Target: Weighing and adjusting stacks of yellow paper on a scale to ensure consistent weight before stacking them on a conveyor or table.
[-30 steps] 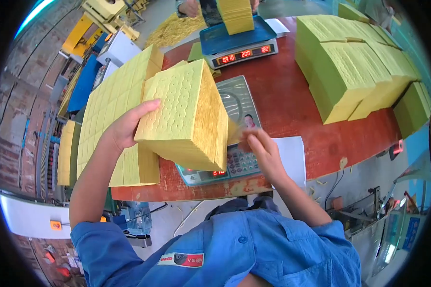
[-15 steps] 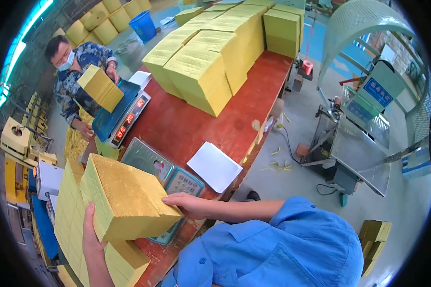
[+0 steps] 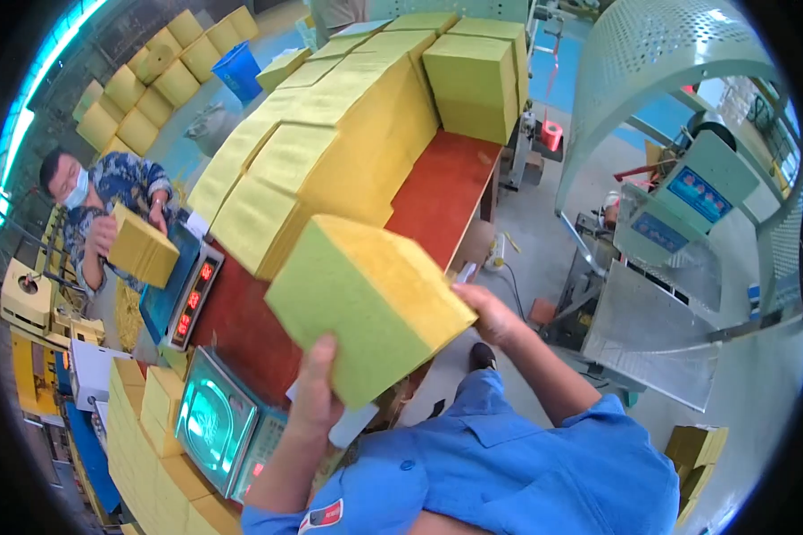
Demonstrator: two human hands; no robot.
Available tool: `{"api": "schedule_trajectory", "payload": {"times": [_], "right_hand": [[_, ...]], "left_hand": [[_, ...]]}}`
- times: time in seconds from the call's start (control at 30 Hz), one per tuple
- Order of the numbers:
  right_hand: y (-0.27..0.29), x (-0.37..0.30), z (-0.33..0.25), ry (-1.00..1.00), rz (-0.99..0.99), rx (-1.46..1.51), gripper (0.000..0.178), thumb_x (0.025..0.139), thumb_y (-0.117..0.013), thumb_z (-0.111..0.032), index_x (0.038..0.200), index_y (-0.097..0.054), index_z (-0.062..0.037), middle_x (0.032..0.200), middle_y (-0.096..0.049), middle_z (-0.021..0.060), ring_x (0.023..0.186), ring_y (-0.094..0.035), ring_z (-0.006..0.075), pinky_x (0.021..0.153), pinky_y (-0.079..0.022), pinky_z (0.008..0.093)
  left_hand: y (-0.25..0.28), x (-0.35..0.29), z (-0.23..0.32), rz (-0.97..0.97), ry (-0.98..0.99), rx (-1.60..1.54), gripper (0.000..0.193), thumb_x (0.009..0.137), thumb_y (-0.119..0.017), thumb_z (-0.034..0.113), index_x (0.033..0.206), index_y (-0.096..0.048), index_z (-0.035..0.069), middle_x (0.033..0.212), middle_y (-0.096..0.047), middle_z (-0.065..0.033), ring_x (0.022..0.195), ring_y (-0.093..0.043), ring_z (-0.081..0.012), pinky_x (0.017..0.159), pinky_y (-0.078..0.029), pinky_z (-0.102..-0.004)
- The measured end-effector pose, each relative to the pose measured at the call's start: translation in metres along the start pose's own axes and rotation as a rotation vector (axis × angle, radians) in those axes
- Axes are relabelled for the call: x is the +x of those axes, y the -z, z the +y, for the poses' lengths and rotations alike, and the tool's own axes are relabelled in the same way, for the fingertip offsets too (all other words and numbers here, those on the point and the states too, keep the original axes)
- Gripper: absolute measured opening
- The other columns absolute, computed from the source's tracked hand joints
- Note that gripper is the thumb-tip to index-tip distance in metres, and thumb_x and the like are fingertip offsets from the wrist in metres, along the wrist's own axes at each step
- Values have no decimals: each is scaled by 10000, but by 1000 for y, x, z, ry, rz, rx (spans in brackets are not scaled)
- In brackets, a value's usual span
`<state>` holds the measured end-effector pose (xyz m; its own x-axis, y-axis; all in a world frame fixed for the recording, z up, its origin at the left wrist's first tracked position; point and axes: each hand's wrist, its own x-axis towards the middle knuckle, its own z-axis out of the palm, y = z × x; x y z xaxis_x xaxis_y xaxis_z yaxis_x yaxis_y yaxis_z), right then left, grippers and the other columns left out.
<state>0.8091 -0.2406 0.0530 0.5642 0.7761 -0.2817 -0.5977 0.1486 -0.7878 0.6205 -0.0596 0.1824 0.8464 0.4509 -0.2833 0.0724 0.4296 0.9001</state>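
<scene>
A thick square stack of yellow paper [image 3: 330,312] is held up over the red table [image 3: 455,178], tilted. My left hand [image 3: 315,392] presses its near lower side, thumb on the flat face. On its right corner my right hand [image 3: 484,312] is closed, fingertips partly hidden. Below and to the left lies a digital scale [image 3: 210,419] with a shiny greenish pan, partly behind my left forearm. Just past my left hand, a white sheet or pad [image 3: 352,426] shows in part.
A long row of yellow paper stacks [image 3: 330,160] covers the far table; more stacks [image 3: 152,437] stand at lower left. Across the table a co-worker [image 3: 120,196] handles a yellow stack [image 3: 141,250] at a second scale [image 3: 192,303]. A metal machine [image 3: 660,259] stands right.
Both my hands have carried the yellow paper stack rightward from the left pile and over the small scale. The co-worker's hand has moved onto the other stack. My view has shifted.
</scene>
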Motion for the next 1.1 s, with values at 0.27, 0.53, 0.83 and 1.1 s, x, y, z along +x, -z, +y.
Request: {"api": "schedule_trajectory", "payload": {"times": [0.27, 0.53, 0.83, 1.1], "right_hand": [[136, 104, -109, 14, 125, 116, 446, 960, -525, -348, 1231, -594, 0, 1154, -656, 82, 1032, -631, 176, 893, -502, 344], [195, 134, -85, 116, 366, 369, 383, 972, -515, -358, 1162, -613, -40, 1022, -664, 62, 910, -616, 157, 823, -489, 318], [151, 69, -60, -48, 59, 258, 347, 993, -530, -268, 1179, -522, 25, 1017, -643, 135, 925, -663, 227, 804, -545, 338], [168, 128, -89, -11, 165, 163, 295, 990, -530, -241, 1101, -530, 32, 948, -652, 170, 789, -695, 252, 670, -577, 323]], "left_hand": [[-148, 193, 0, -41, 3, 75, 616, 957, -567, 300, 1440, -320, 9, 1352, -479, -129, 1226, -502, -230, 1037, -418, -375], [-224, 262, 19, 409, -1116, 1166, 763, 849, -694, 204, 1476, -303, 16, 1456, -380, -253, 1357, -383, -366, 1130, -284, -459], [-211, 250, 59, -584, -925, 1736, 827, 789, -728, 428, 1468, -377, 113, 1555, -232, -220, 1433, -224, -418, 1154, -155, -564], [-201, 303, 42, -454, -1073, 1710, 958, 608, -865, 259, 1444, -410, 156, 1538, -280, -185, 1410, -272, -408, 1134, -216, -582]]}}
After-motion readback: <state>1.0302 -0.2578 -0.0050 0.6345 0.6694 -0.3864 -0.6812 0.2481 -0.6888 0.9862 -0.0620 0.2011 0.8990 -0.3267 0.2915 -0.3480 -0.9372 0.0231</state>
